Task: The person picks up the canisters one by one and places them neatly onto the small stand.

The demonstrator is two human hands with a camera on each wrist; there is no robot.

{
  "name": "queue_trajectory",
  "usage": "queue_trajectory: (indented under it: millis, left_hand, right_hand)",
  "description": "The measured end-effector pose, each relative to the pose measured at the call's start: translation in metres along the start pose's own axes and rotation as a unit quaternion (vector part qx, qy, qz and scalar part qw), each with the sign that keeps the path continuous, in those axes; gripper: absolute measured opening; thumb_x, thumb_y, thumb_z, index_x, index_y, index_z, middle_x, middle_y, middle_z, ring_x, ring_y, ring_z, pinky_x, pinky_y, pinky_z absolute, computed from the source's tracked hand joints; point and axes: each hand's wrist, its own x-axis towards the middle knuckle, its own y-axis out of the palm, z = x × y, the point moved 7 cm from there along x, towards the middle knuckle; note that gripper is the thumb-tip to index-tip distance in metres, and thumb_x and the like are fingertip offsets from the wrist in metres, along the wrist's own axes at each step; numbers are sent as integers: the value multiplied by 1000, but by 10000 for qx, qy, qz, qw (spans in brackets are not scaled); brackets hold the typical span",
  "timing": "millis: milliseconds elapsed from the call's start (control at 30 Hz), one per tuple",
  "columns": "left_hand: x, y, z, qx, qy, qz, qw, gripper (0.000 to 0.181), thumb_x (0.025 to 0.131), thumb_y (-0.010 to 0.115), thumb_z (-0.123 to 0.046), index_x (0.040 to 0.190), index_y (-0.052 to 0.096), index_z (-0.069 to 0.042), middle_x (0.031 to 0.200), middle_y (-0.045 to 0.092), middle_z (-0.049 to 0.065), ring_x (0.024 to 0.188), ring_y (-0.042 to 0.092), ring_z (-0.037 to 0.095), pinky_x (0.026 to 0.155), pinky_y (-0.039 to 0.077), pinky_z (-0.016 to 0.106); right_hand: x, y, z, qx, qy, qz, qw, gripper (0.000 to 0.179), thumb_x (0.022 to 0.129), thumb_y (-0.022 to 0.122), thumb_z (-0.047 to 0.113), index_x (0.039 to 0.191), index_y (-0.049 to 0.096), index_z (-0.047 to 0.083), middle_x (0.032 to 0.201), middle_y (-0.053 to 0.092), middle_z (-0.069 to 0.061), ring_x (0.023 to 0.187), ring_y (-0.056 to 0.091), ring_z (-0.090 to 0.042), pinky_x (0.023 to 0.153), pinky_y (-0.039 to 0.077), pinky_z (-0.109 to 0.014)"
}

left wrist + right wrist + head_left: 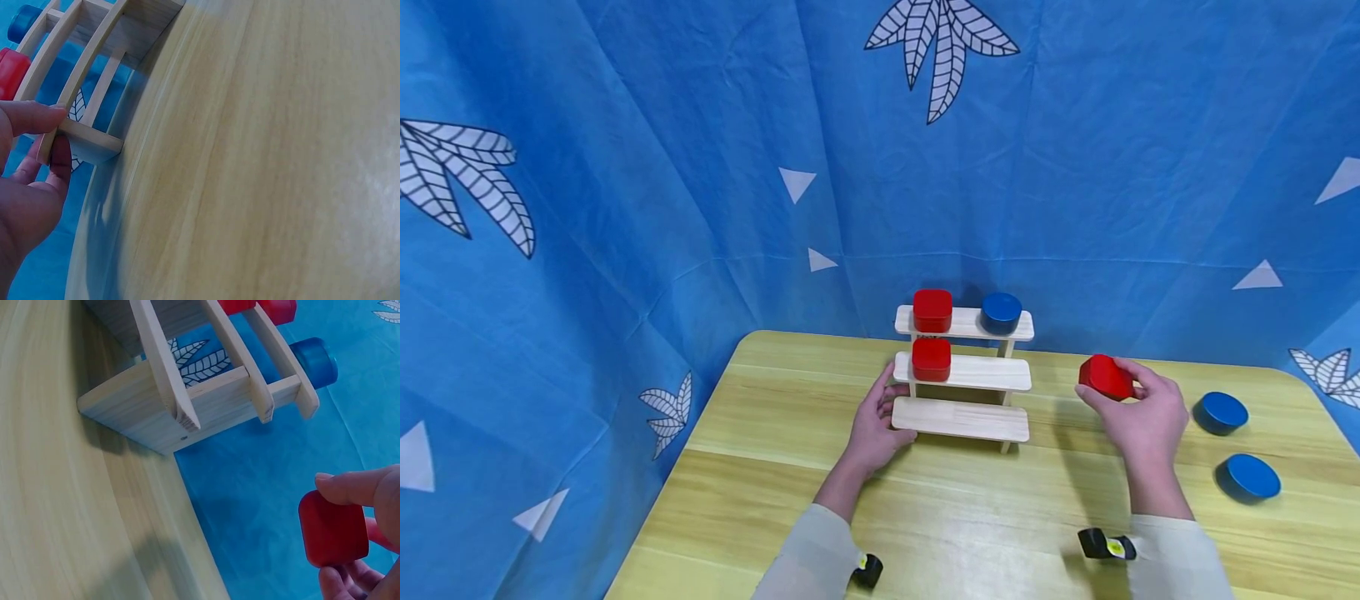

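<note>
A three-step wooden shelf [961,419] stands toward the back of the table. My left hand [874,429] grips the left end of its lowest board, thumb on one face and fingers on the other, as the left wrist view shows. My right hand [1150,421] holds a small red square box with rounded corners [1103,377] above the table, right of the shelf; thumb and fingers pinch it by opposite sides in the right wrist view. One red box [932,312] and a blue round box [1001,313] sit on the top board. Another red box [931,360] is at the middle board's left.
Two blue round boxes [1221,413] [1248,478] stand on the light wooden table [1000,517], to the right of my right hand. A blue curtain with leaf prints [910,192] hangs behind the table and along its left side.
</note>
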Motion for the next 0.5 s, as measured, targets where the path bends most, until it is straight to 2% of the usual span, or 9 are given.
queue_trajectory:
  millis: [233,467,500]
  left_hand:
    - [0,1,0,57,-61,-2,10000,110,70,69,29,160,25,-15,134,52,16,119,50,36,92,53,35]
    - [11,-3,28,138,15,-98,9999,114,70,71,27,158,29,-32,133,53,8,118,52,30,90,54,35]
    - [11,-3,28,157,14,-108,9998,114,70,71,27,158,29,-32,133,53,7,117,52,30,90,54,35]
  right_hand:
    - [-3,2,4,140,78,148,9998,71,81,85,28,145,56,17,145,46,-15,124,45,-38,78,53,-43]
    - [-8,7,13,254,-86,170,9995,69,80,85,31,142,59,17,143,48,-15,121,48,-38,75,52,-38]
    - [-9,8,15,279,-108,164,9994,69,80,86,31,142,60,17,142,49,-15,120,49,-38,74,52,-37]
